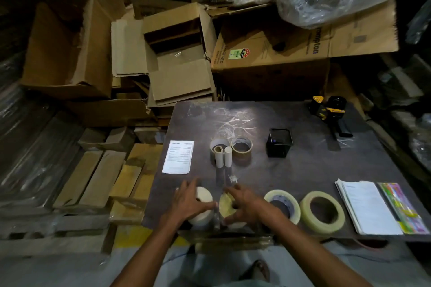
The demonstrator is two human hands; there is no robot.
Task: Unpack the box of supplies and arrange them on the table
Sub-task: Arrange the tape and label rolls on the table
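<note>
At the near edge of the tabletop (303,165) our left hand (190,202) rests on a white roll (205,196), fingers spread over its top. Our right hand (247,202) covers a yellowish roll (225,202) just beside it, fingers curled loosely around it. Two more tape rolls (323,214) lie farther along that edge; a tape dispenser (330,112) sits at the far right corner.
</note>
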